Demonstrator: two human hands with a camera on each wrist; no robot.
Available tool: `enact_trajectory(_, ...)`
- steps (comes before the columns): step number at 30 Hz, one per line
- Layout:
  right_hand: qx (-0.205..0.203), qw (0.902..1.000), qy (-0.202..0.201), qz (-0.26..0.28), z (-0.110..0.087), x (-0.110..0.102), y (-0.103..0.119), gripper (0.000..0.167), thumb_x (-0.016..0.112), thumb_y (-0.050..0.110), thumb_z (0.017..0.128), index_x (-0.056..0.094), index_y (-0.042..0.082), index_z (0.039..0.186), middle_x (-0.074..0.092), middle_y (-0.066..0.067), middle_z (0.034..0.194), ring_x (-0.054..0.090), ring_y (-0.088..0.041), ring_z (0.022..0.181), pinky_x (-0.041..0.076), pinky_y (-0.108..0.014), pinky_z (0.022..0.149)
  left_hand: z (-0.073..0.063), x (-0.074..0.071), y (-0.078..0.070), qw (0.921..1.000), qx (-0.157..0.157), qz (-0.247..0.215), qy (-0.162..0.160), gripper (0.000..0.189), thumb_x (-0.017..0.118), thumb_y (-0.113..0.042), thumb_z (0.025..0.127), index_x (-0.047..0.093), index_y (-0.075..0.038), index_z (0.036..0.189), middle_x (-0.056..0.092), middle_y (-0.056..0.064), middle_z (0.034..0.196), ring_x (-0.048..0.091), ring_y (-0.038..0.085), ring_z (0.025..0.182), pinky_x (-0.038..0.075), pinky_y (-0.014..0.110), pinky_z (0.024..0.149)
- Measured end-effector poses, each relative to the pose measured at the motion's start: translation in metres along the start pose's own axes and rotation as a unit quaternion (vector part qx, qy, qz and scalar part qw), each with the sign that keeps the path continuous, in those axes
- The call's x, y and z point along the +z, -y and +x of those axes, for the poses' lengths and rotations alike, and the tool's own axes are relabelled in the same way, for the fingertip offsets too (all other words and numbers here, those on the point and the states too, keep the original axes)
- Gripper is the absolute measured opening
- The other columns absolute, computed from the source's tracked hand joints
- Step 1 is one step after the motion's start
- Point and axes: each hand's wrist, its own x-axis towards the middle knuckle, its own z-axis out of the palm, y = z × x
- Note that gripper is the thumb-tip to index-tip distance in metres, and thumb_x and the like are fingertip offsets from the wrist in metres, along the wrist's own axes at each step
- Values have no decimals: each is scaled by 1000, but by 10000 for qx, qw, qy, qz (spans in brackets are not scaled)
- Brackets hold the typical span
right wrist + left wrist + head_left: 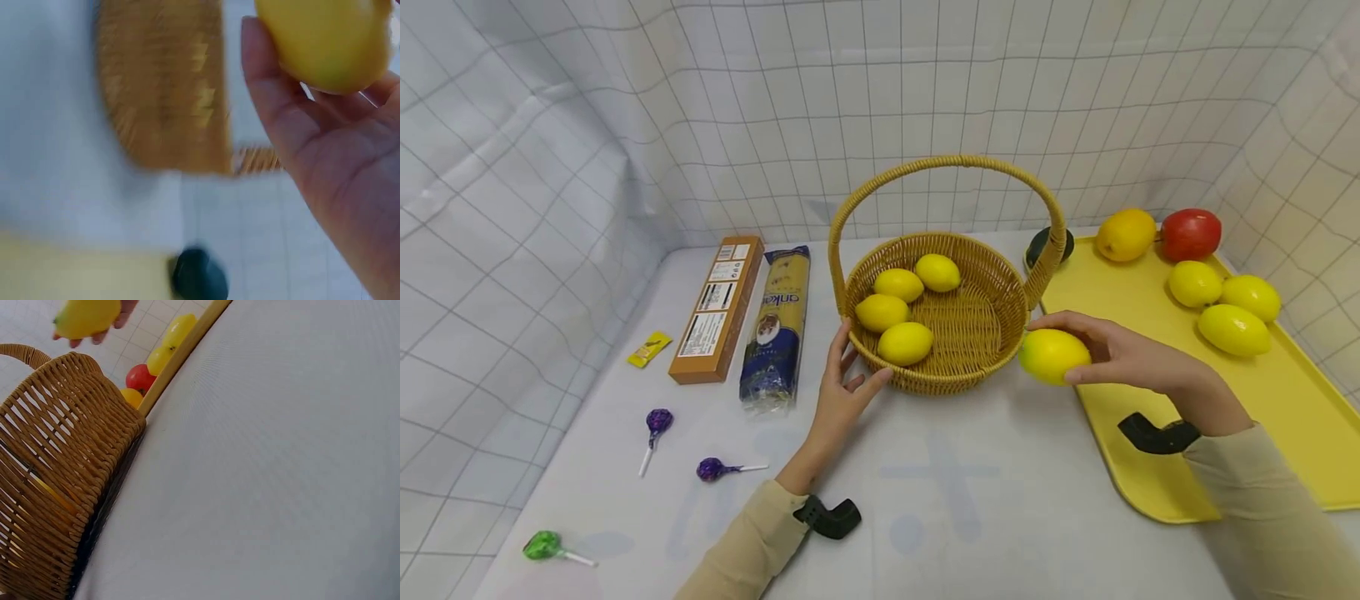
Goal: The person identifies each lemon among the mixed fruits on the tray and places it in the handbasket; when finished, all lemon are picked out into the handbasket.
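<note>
My right hand (1123,354) pinches a yellow lemon (1054,357) between thumb and fingers, raised just right of the wicker basket (951,383). The lemon's green-tinged tip points toward the basket; the right wrist view shows the same lemon (328,44) large in the fingers. My left hand (835,400) rests against the basket's near left side, its fingers spread and touching the rim. Several lemons (906,343) lie inside the basket, mostly on the left, and its tall handle (961,161) arches above. In the left wrist view the basket's woven side (62,450) hides most of its contents.
A yellow tray (1157,317) on the right bears lemons (1234,330), an orange-yellow fruit (1126,234) and a red fruit (1191,234). A dark green fruit (1047,248) sits behind the handle. Leftward are a brown box (715,312), a pasta packet (777,325) and lollipops (709,469).
</note>
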Motion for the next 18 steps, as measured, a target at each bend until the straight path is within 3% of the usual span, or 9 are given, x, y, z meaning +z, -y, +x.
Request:
enact_trajectory(3, -342, 9976, 254, 554, 33, 7, 10, 52, 56, -1, 92, 34, 4, 139, 40, -15, 133, 46, -28, 107, 45, -33, 87, 1, -1, 9, 10000, 51, 71, -36, 82, 65, -11, 90, 13, -27, 151, 11, -2, 154, 24, 29, 134, 33, 50, 100)
enact_trajectory(6, -83, 9972, 276, 685, 69, 13, 10, 49, 59, 9, 93, 37, 8, 137, 41, -11, 133, 45, -28, 108, 42, -35, 90, 2, -1, 12, 9999, 113, 94, -75, 82, 65, -13, 89, 14, -29, 151, 13, -3, 153, 25, 28, 134, 34, 50, 99)
enact_trajectory(8, 180, 9973, 454, 554, 90, 19, 5, 48, 60, 16, 93, 40, 10, 136, 43, -8, 132, 45, -27, 109, 40, -37, 91, 2, 0, 12, 9999, 83, 93, -81, 82, 65, -12, 89, 15, -29, 151, 14, -4, 153, 26, 27, 133, 35, 50, 98)
enact_trajectory(11, 389, 9939, 1027, 99, 112, 26, -3, 51, 63, 23, 91, 42, 10, 136, 45, -6, 132, 44, -23, 113, 36, -38, 96, 1, 2, 6, 10000, 0, 2, -24, 82, 65, -9, 89, 14, -24, 152, 13, -1, 154, 25, 30, 134, 33, 51, 99)
enact_trajectory(14, 315, 9869, 1539, -375, 126, 32, -7, 53, 64, 28, 90, 43, 11, 136, 44, -3, 133, 41, -20, 118, 32, -39, 99, -1, 3, -6, 9999, -86, -65, 24, 81, 63, -7, 90, 13, -19, 152, 11, 2, 154, 23, 31, 134, 32, 52, 100)
enact_trajectory(18, 103, 9838, 1667, -648, 140, 44, -5, 56, 64, 33, 90, 43, 15, 138, 42, 0, 136, 38, -17, 122, 30, -40, 101, -4, 2, -17, 9999, -94, -62, 39, 80, 62, -5, 90, 12, -13, 152, 10, 6, 154, 22, 34, 134, 30, 53, 100)
